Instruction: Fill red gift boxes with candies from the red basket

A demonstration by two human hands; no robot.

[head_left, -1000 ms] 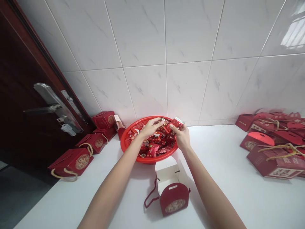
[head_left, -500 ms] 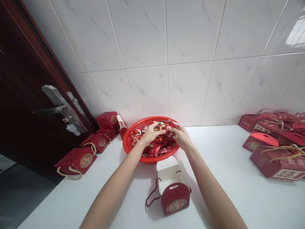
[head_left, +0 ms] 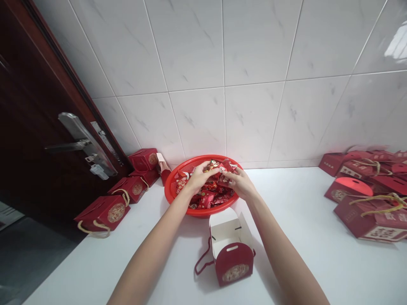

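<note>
A red plastic basket (head_left: pixel 203 214) against the tiled wall holds many small red wrapped candies (head_left: pixel 206 200). My left hand (head_left: pixel 199 177) is over its middle, fingers closed around wrapped candies with gold and red wrappers. Over the basket's right side, my right hand (head_left: pixel 241 183) grips red-wrapped candies between thumb and fingers. The two hands nearly meet at the fingertips. In front of the basket stands a dark red gift box (head_left: pixel 234 264) with its top open, its white inside showing and a dark red cord at its left.
Closed red boxes (head_left: pixel 103 214) with rope handles line the table's left side beside a dark door (head_left: pixel 34 127) with a metal handle. More red boxes (head_left: pixel 372 216) are grouped at the right. The white table (head_left: pixel 292 212) meets the tiled wall (head_left: pixel 254 118).
The fingers of both hands have shifted slightly around the candies, and my right hand has moved a little to the left. The boxes and the basket stay in place.
</note>
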